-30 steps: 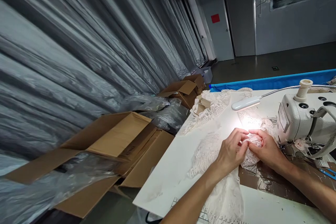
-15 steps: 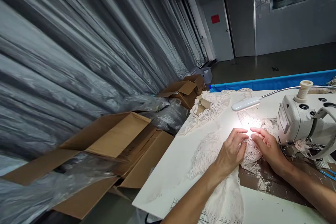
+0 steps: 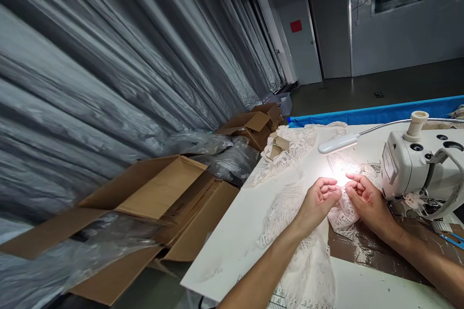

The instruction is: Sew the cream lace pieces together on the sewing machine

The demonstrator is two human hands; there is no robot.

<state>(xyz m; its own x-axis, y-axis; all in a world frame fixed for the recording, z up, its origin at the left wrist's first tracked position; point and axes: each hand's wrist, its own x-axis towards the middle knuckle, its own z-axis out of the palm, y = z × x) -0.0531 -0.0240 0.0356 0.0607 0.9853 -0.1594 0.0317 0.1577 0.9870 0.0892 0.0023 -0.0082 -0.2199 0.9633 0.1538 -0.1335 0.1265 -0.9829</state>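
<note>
My left hand [image 3: 319,201] and my right hand [image 3: 365,199] face each other over a piece of cream lace [image 3: 311,260] that lies on the white table [image 3: 232,246]. Both hands are turned palm inward with the fingers curled, fingertips almost touching in the glare of the lamp. They pinch the raised edge of the lace between them, though the glare hides the exact grip. The lace trails from under my hands toward the table's near edge. A white sewing machine [image 3: 409,169] stands just right of my right hand.
A gooseneck lamp [image 3: 335,143] shines on the work spot. More lace is heaped [image 3: 290,147] at the table's far end. Blue-handled scissors [image 3: 451,237] lie at the right edge. Open cardboard boxes [image 3: 159,193] and plastic bags sit on the floor to the left, by plastic sheeting [image 3: 108,82].
Both hands have lifted from lying flat on the lace and turned palm inward, fingers curling. The lace under them is less bunched.
</note>
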